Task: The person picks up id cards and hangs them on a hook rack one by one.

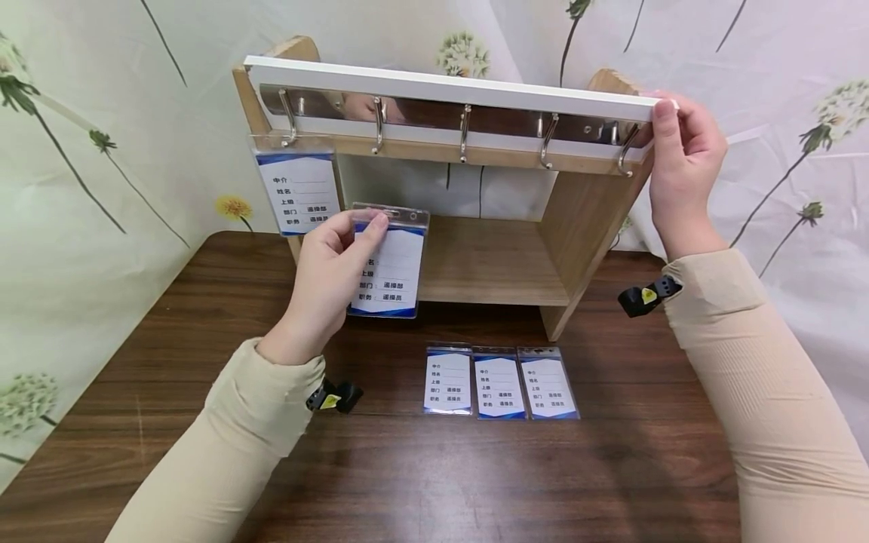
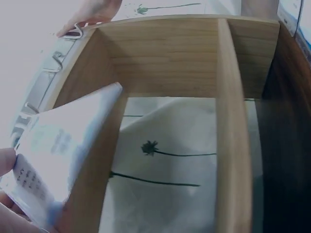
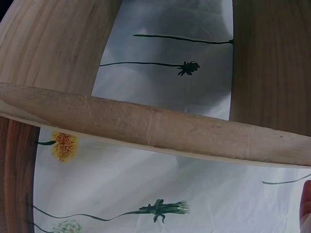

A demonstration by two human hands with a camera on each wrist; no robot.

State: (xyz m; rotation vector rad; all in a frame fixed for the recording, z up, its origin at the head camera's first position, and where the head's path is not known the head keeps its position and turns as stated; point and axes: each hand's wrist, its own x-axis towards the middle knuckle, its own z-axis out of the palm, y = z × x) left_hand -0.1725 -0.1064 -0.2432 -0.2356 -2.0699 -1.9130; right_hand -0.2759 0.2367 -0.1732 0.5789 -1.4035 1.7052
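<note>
My left hand (image 1: 315,286) pinches a clear badge holder (image 1: 394,275) by its top edge, thumb over the slot, in front of the wooden shelf (image 1: 489,260). In the left wrist view this badge holder (image 2: 63,141) tilts beside the shelf, below the hooks. My right hand (image 1: 689,158) grips the right end of the white hook rail (image 1: 441,81), thumb on its front. Another badge holder (image 1: 302,192) hangs at the leftmost hook (image 1: 288,119). The other hooks along the rail hold nothing. In the right wrist view only a fingertip (image 3: 305,208) shows.
Three more badge holders lie in a row on the dark wooden table (image 1: 434,475): a left one (image 1: 448,381), a middle one (image 1: 500,385) and a right one (image 1: 548,385). Behind the shelf hangs a pale cloth (image 1: 136,136) printed with dandelions. The shelf's right side panel (image 1: 597,204) reaches the tabletop.
</note>
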